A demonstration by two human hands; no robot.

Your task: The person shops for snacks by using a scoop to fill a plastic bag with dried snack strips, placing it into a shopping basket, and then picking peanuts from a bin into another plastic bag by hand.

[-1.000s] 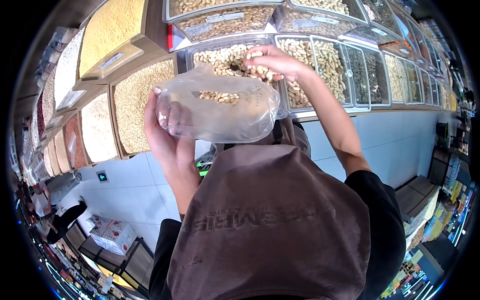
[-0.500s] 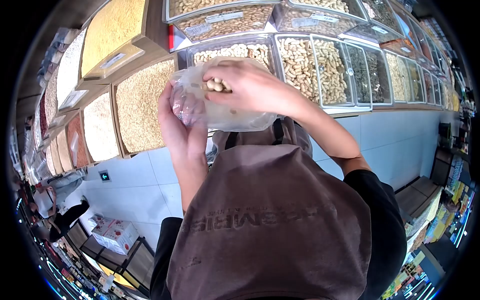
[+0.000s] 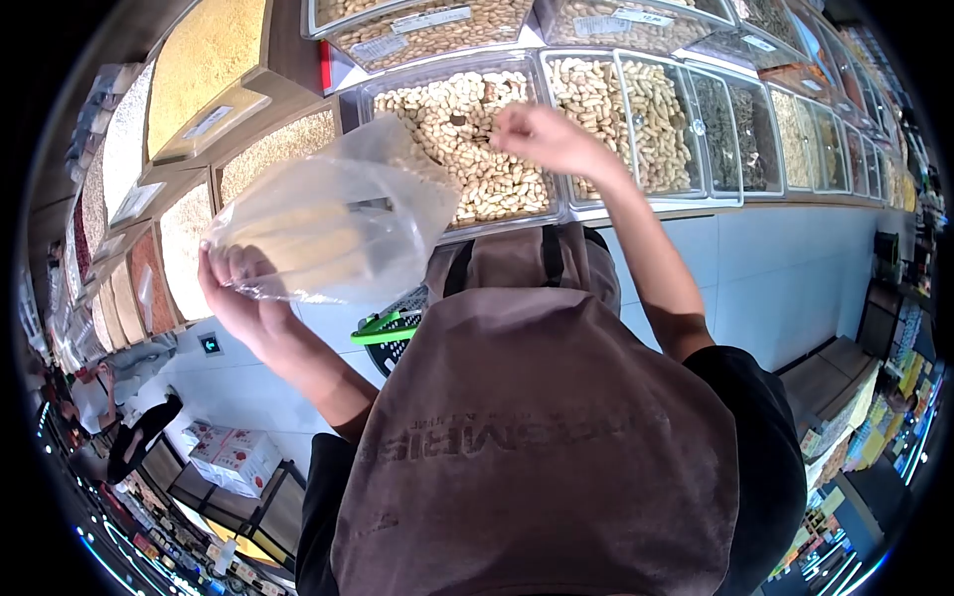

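A clear plastic bag [image 3: 328, 233] hangs from my left hand [image 3: 243, 288], whose fingers are curled behind its lower left part. The bag spreads over the left edge of an open bin of peanuts [image 3: 497, 189]. Above the right side of that bin is my right hand [image 3: 547, 139], its fingers curled together; whether anything is inside them is hidden. A small dark spot lies among the peanuts left of my right hand.
Right of the open bin stands a clear-lidded peanut bin [image 3: 651, 129]. Grain bins [image 3: 204, 74] line the left. A green-handled basket [image 3: 388, 333] is on the floor. Printed boxes [image 3: 234, 459] and a person [image 3: 139, 437] are at the lower left.
My right hand has left the bag, where it held peanuts, and moved right over the bin. My left hand has moved left and down with the bag, uncovering more of the peanuts.
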